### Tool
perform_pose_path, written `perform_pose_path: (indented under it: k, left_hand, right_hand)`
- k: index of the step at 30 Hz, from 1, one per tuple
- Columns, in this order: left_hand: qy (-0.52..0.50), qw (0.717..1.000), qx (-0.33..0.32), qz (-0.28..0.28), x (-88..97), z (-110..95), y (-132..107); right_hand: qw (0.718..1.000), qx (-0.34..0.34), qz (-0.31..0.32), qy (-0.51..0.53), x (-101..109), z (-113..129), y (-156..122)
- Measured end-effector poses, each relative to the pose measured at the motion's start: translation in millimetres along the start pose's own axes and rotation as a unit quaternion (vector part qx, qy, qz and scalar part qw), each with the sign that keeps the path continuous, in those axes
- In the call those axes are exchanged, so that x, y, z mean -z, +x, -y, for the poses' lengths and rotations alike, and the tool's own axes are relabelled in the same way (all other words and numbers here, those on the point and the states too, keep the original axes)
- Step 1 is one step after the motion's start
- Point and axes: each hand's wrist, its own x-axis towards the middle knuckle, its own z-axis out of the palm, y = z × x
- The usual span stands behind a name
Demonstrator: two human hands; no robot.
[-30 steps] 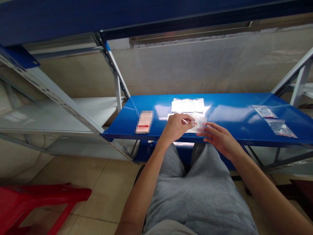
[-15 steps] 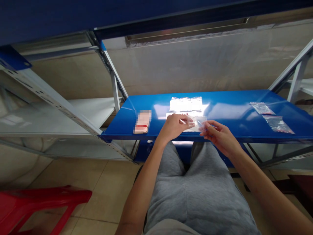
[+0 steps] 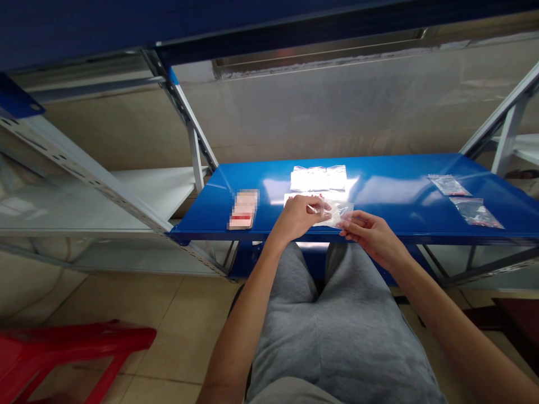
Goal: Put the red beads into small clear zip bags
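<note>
Over a blue metal shelf (image 3: 391, 179), left hand (image 3: 298, 217) and right hand (image 3: 373, 237) pinch a clear plastic bag (image 3: 337, 214) in closed grips.

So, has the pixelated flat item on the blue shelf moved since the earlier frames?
No. The pixelated flat item keeps the same gap left of the stack of clear bags on the blue shelf; only the whole view shifted.

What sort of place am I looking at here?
Probably a storeroom or small packing area: a blue-and-white steel shelf rack serves as the work surface, small clear plastic bags lie on it, and a low red plastic stool stands on the tiled floor.
</note>
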Motion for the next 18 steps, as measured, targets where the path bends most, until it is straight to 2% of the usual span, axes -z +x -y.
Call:
perform_pose_path:
  k: [8,12,18]
  left_hand:
    - [-0.007,1.0,-0.006,0.005,0.6,-0.2,-1.2]
    - [-0.008,1.0,-0.011,-0.001,0.6,0.8,-0.1]
    - [-0.024,0.999,-0.015,-0.021,1.4,7.4,1.7]
  right_hand:
    - [1.0,0.007,-0.008,-0.001,1.6,-4.6,-0.1]
    - [1.0,-0.017,0.001,-0.003,3.6,-5.4,2.6]
    - [0.999,-0.025,-0.007,0.04,3.1,-6.3,3.5]
